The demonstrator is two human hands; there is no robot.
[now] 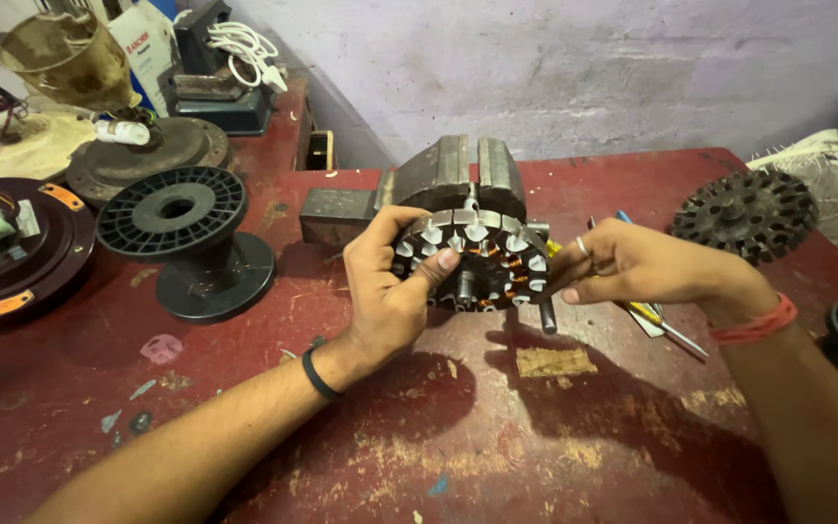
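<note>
Both bare forearms reach up from the bottom edge over the worn red table (458,456); the left hand (385,291) wears a dark band at the wrist, the right hand (632,267) a red one and a ring; between them stands a round motor stator (482,262) with copper windings and pale slot wedges, upright on its edge and held in the metal bench vise (458,180) behind it. Left hand closed around the stator's left rim, thumb pressed across the face near the centre shaft; right hand touching the right rim with its fingers curled — whether they pinch anything I cannot tell. Just beside the right hand lie a screwdriver (666,325) and a few slim tools on the table; further right rests a second, dark toothed stator core (744,213). Well to the left stands an empty black wire spool (186,238); beyond it, dark round fan housings (7,247) — dusty, partly out of view.
</note>
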